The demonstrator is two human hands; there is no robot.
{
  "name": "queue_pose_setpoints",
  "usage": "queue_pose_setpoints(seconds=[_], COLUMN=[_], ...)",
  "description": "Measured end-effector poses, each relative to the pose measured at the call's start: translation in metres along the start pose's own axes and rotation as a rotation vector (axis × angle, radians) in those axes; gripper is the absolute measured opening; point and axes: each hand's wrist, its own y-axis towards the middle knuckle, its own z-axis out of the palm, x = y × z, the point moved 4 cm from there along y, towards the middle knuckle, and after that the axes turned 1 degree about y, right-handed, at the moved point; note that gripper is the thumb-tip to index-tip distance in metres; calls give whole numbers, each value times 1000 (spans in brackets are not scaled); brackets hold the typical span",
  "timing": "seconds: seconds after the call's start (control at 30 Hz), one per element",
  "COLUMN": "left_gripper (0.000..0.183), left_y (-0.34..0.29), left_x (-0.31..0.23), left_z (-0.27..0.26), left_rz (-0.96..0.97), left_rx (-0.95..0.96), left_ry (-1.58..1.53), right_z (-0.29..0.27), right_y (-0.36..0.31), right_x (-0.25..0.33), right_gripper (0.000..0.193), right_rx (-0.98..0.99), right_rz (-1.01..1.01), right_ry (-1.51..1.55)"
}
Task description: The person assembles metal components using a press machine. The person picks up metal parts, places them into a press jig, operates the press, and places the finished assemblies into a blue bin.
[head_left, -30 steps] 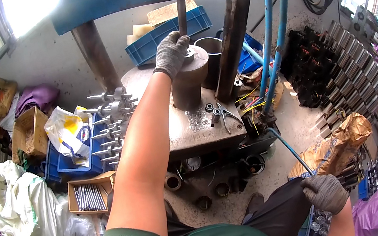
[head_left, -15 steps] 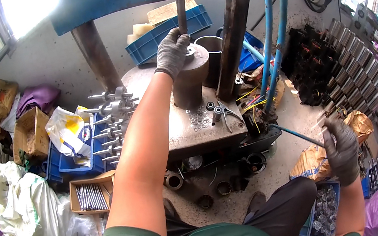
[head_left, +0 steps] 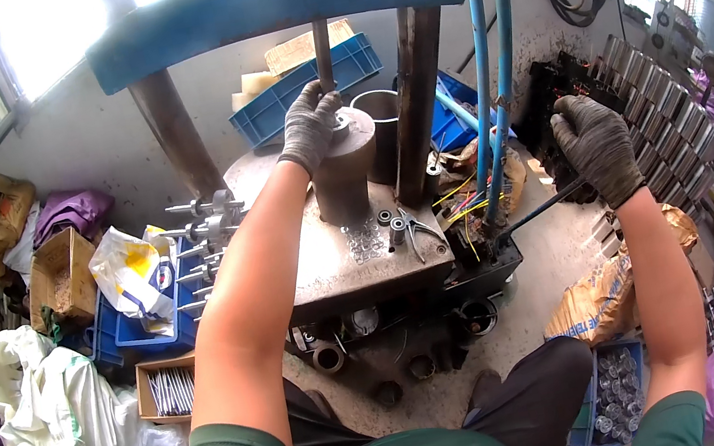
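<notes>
My gloved left hand (head_left: pixel 310 128) is closed around the lower end of a vertical steel rod (head_left: pixel 323 52) beneath a blue press beam (head_left: pixel 280 2). Below its fingers, a small round metal part sits on top of a thick steel cylinder (head_left: pixel 347 177) on the press table (head_left: pixel 321 289). On the right, my gloved right hand (head_left: pixel 597 150) has curled fingers. A dark lever (head_left: pixel 545 207) runs from the base of the press to the heel of this hand, where the hand hides its end. Pliers (head_left: pixel 417 236) and small bearings (head_left: pixel 396 233) lie on the table.
Shafted rotors (head_left: pixel 210 230) line the table's left side, beside a blue crate (head_left: pixel 142 328) and a box of rods (head_left: pixel 169 392). Blue hoses (head_left: pixel 498 93) hang at the right. Stacked metal tubes (head_left: pixel 659 122) stand beyond my right hand. A blue bin (head_left: pixel 617 387) holds small parts.
My right hand has moved up and away from me, and the lever's end has risen with it. My left hand stays on the rod. The whole view has shifted slightly.
</notes>
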Motion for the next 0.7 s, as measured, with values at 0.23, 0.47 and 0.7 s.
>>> queue_pose_setpoints(seconds=[0.23,0.47,0.7], left_gripper=[29,42,42], left_y=[-52,-230,-316], left_x=[-7,-12,104], left_z=[18,33,6], left_rz=[297,-7,-850], left_rx=[13,183,-166], left_ry=[-121,-509,-456], right_z=[-5,-45,-72], right_y=[-8,-80,-157], right_x=[3,37,150], right_gripper=[17,19,28], right_rx=[-29,45,417], right_rz=[-48,-177,-518], right_ry=[22,55,353])
